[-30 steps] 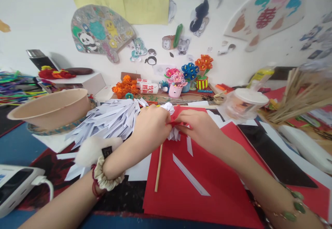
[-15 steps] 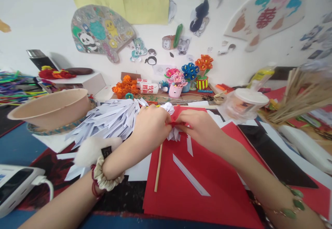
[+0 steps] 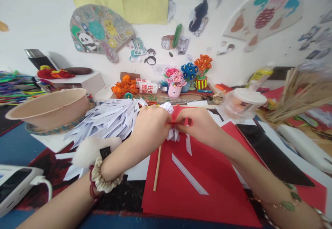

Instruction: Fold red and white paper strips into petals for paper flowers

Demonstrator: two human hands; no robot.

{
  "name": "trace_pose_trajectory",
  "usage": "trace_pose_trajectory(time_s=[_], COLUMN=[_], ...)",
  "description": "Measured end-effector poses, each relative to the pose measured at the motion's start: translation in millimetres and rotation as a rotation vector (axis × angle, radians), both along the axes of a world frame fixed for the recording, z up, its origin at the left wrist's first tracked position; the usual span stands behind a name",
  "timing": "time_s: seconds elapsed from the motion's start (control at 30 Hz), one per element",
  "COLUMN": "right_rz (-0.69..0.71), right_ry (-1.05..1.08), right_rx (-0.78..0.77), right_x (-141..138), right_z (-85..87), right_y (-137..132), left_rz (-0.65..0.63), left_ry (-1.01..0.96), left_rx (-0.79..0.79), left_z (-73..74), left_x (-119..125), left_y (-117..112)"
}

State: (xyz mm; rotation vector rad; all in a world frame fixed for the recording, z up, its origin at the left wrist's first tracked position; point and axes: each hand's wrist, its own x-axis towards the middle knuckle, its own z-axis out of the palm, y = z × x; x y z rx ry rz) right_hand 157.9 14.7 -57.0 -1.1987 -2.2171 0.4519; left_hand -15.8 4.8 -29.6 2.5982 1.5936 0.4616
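My left hand (image 3: 153, 123) and my right hand (image 3: 203, 122) meet over the red paper (image 3: 218, 198), fingers pinched. Between them they grip a red ribbon (image 3: 177, 112), with a short end standing out at the right fingertips. The ribbon lies against a bunch of folded white paper (image 3: 173, 135), partly covered by my fingers. Below my left hand a thin wooden stick (image 3: 157, 170) points toward me. Two loose white paper strips lie on the red paper; the longer strip (image 3: 190, 174) is nearer me. A heap of folded white strips (image 3: 106, 120) spreads left of my hands.
A beige bowl (image 3: 49, 109) stands at left, a white device (image 3: 18, 187) with a cable at front left. To the right lie a dark flat tablet (image 3: 272, 153), a lidded tub (image 3: 245, 102) and a bundle of sticks (image 3: 293, 94). Craft flowers (image 3: 190, 71) line the wall.
My right hand has shifted slightly, and a red ribbon end now shows between its fingers. Both hands remain pinched at the same spot. The view has moved a little.
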Motion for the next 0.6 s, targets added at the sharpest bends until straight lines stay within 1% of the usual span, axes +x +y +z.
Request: trace_pose_trajectory(time_s=[0.1, 0.2, 0.27, 0.4, 0.53, 0.6], right_rz=[-0.018, -0.049, -0.044, -0.017, -0.051, -0.061], right_ry=[0.014, 0.0, 0.0, 0.034, 0.07, 0.067], right_rx=[-0.021, 0.004, 0.015, 0.006, -0.001, -0.011], right_x=[-0.8, -1.4, -1.0, 0.4, -0.1, -0.3], right_z=[-0.4, -0.6, -0.6, -0.3, -0.7, -1.1], right_y=[0.4, -0.2, -0.4, 0.3, 0.7, 0.3], left_rz=[-0.016, -0.021, -0.011, 0.002, -0.012, -0.013], left_ry=[0.064, 0.102, 0.123, 0.107, 0.092, 0.106], left_rx=[-0.004, 0.019, 0.047, 0.066, 0.076, 0.052], left_z=[-0.2, 0.9, 1.5, 0.6, -0.6, -0.4], left_x=[0.1, 0.5, 0.8, 1.5, 1.3, 0.7], left_y=[1.2, 1.7, 1.5, 0.9, 1.7, 2.8])
